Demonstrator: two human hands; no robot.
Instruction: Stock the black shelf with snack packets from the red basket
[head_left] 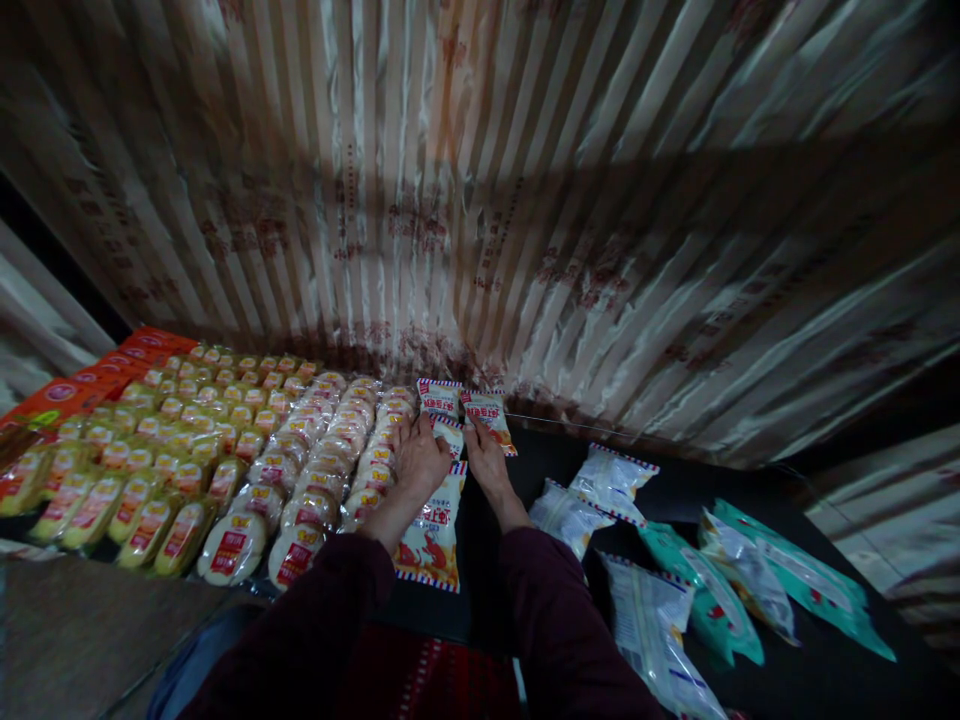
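Note:
Near the back edge of the black table, my left hand [421, 458] rests over a white snack bag [451, 432] in a column of bags. Its fingers lie partly spread. Just to the right, my right hand [486, 462] touches the lower left part of another white bag [491, 415] with red print and a striped edge. A further bag [440, 395] lies behind my left hand. Closer to me, a larger bag [435, 530] with orange pictures lies flat. Rows of round wrapped cakes [307, 510] stand directly left of my left hand.
Yellow wrapped cakes [161, 450] and orange packs [142, 355] cover the left of the table [487, 590]. Silver-white bags [649, 610] and teal packs [705, 590] lie to the right. A draped striped plastic sheet [465, 230] hangs behind the table.

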